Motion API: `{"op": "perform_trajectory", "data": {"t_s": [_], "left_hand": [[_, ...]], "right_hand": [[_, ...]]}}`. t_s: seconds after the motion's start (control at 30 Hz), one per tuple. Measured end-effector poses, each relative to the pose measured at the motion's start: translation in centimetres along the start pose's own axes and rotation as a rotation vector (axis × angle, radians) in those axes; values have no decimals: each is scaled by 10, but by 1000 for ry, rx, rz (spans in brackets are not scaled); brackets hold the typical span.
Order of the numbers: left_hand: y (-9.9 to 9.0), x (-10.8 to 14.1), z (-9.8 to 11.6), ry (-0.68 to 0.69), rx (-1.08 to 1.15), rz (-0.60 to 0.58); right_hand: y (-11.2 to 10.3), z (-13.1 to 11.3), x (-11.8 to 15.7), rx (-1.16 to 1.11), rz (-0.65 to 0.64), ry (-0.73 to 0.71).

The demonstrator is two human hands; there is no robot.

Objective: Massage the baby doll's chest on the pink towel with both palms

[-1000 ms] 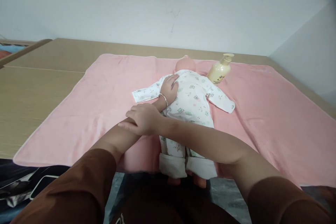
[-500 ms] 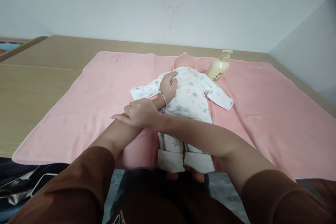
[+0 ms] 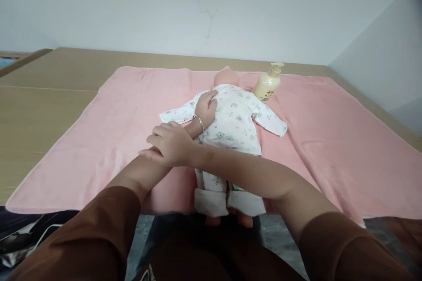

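A doll (image 3: 235,116) in a white patterned outfit lies on a pink blanket (image 3: 310,114), its head away from me and its feet at the near edge. My left hand (image 3: 206,107), with a bracelet at the wrist, rests on the left side of the doll's upper body, fingers spread and holding nothing. Across my left forearm lies my right hand (image 3: 169,142), its fingers loosely extended past the forearm's far side and its thumb on the near side. My forearms cross over the doll's lower part and partly hide it.
A pale yellow pump bottle (image 3: 267,84) stands beside the doll's head, on the right. The blanket covers much of a wooden table (image 3: 39,118). Behind the table is a white wall (image 3: 132,17). Dark items (image 3: 29,228) show below the table's left edge.
The view has shifted slightly, moving the doll and bottle a little left in the picture. My right hand's fingers have straightened somewhat over the forearm. My left hand stays on the doll.
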State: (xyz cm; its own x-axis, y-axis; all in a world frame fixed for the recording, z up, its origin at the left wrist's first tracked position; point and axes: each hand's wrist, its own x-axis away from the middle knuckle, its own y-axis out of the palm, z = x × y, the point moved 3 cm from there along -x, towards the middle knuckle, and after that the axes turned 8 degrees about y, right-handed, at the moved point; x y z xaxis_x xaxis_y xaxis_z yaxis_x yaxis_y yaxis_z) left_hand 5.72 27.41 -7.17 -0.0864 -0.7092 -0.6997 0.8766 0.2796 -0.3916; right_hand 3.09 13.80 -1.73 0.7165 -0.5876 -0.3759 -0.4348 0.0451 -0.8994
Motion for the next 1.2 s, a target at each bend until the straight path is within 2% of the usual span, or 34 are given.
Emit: {"op": "perform_trajectory", "data": {"t_s": [0.13,0.2,0.37,0.5,0.6,0.67,0.73,0.83,0.9,0.97,1.2], "left_hand": [[-1,1,1,-15,17,9],[0,1,1,-31,27,20],[3,0,1,-66,31,47],[3,0,2,-53,18,32],[3,2,1,-38,30,28],[3,3,1,-33,31,31],[3,2,0,-30,23,27],[3,2,0,-24,19,22],[3,2,1,-23,28,25],[3,2,1,-29,36,31],[4,2,3,-44,36,41]], "right_hand": [[9,-5,-6,8,-203,29],[9,-5,-9,-5,-219,89],[2,-3,-10,-18,-93,191],[-6,5,-12,-32,-15,184],[-15,11,-12,-14,89,206],[-16,11,-10,-6,97,179],[-12,7,-8,-26,-13,112],[-3,3,-7,-56,-290,53],[1,2,-11,-48,-377,60],[3,2,-16,-36,-364,80],[3,2,-18,-1,-176,86]]}}
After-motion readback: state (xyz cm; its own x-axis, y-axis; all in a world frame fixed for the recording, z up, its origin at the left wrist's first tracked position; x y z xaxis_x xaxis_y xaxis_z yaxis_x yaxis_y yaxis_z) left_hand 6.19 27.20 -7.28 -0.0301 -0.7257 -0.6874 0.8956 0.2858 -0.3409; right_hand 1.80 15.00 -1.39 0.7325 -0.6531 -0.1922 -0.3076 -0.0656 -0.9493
